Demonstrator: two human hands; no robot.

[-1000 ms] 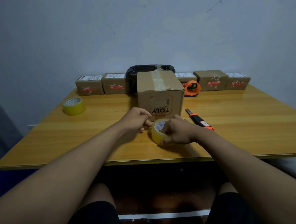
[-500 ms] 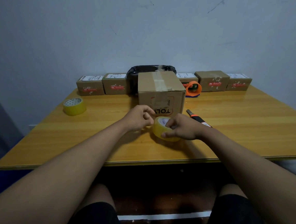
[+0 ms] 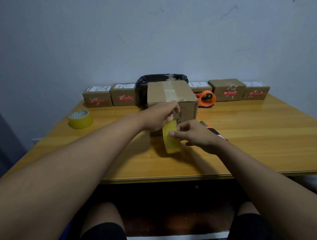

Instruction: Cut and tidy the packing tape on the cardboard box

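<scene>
The right hand (image 3: 195,134) holds a roll of yellow packing tape (image 3: 171,137) on edge, fingers curled over its rim and into the core, the roll lifted just in front of the cardboard box (image 3: 171,99). The left hand (image 3: 159,116) pinches the loose end of the tape at the top of the roll, fingertips closed on it, right against the box's near face. Whether the roll's lower edge touches the table (image 3: 246,133) cannot be told.

The box stands upright at the middle of the wooden table, a strip of clear tape (image 3: 169,90) running along its top seam and folding over the near edge. Just right of the right hand, partly hidden by the wrist, lies a utility knife (image 3: 212,130) with an orange and black handle. Behind the box sits a black bag (image 3: 146,82), and to its right an orange tape dispenser (image 3: 207,98). A second yellow tape roll (image 3: 80,119) lies flat, well apart on the left side of the table. Along the far edge stand 5 small labelled boxes (image 3: 97,96), 2 on the left and 3 on the right.
</scene>
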